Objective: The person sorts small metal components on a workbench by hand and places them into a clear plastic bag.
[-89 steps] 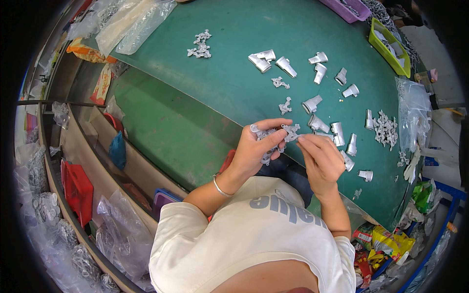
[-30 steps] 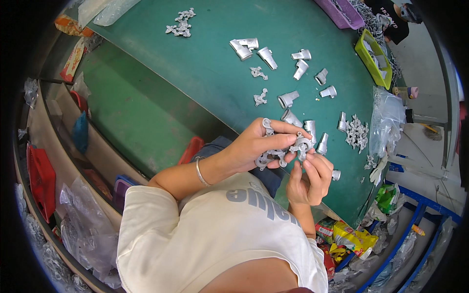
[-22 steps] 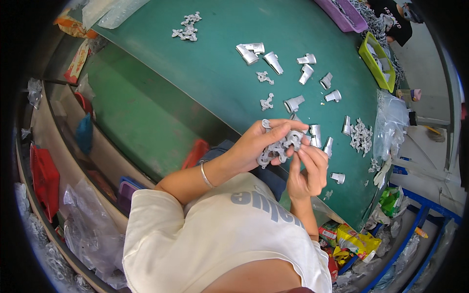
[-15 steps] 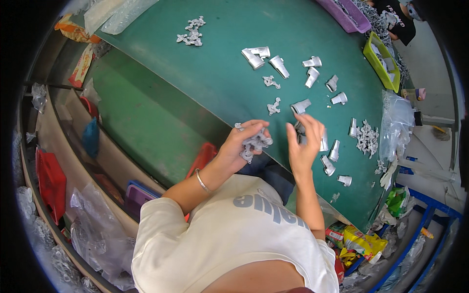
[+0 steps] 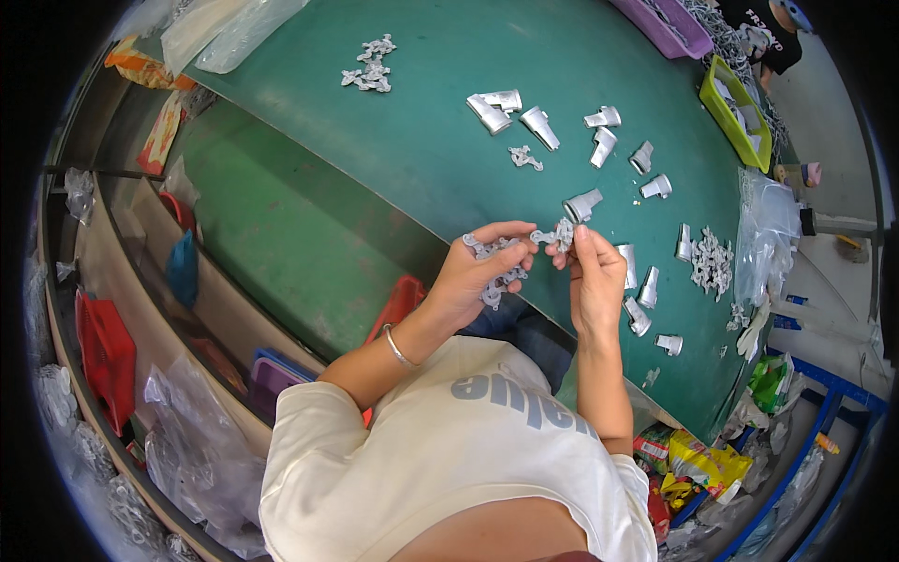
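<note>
My left hand (image 5: 459, 288) is closed around a clump of small grey metal castings (image 5: 493, 294), which stick out between its fingers. Between my two hands is another small branched metal casting (image 5: 564, 233), pinched in the fingertips of my right hand (image 5: 599, 281); the left fingertips reach its near end. Both hands hover over the table's front edge. Just beyond them, a silver tapered metal sleeve (image 5: 582, 205) lies on the green tabletop (image 5: 440, 140). One loose small casting (image 5: 525, 157) rests farther back.
Several silver sleeves (image 5: 540, 127) are scattered to the right. Piles of small castings lie at the far left (image 5: 370, 66) and right (image 5: 712, 264). Purple (image 5: 670, 28) and yellow-green (image 5: 735, 112) bins line the far right edge, near a person in black (image 5: 763, 33).
A small casting that lay on the table near my hands has gone from its spot. My right hand, open before, has come toward the left and now pinches a casting.
</note>
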The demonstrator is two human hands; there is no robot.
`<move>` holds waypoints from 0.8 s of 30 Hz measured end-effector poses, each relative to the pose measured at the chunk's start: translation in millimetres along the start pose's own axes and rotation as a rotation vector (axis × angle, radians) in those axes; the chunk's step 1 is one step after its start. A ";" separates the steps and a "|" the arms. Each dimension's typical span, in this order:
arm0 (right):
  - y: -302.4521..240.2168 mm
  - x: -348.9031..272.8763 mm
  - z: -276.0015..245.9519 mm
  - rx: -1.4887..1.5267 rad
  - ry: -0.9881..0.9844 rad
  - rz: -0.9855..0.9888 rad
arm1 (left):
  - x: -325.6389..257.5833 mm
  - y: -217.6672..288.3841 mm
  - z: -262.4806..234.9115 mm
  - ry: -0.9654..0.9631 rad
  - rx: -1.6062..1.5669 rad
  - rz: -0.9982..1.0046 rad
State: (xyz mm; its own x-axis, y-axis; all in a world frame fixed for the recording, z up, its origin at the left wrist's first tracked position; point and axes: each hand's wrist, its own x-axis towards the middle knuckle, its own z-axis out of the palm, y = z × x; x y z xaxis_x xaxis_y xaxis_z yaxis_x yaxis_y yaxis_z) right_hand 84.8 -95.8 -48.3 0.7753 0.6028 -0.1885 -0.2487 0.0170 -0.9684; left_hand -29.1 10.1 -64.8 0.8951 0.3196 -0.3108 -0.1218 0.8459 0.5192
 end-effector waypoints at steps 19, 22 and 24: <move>-50.3 -30.7 -21.2 0.545 -0.093 -0.066 | -9.7 12.5 40.8 -0.287 -0.051 -0.070; -55.3 -37.5 -21.7 0.387 -0.041 -0.080 | -10.5 11.8 42.9 -0.311 -0.064 -0.065; -64.0 -42.0 -15.4 0.353 -0.013 -0.094 | -10.4 12.9 45.0 -0.303 -0.140 -0.123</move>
State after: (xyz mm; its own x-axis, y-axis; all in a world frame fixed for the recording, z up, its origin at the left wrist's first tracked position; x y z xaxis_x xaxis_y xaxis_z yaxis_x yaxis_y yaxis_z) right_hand 77.1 -134.5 19.1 0.7975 0.5954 -0.0972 -0.3637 0.3459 -0.8649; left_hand -20.7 -1.5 -19.1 0.9908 0.0882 -0.1028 -0.0440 0.9272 0.3719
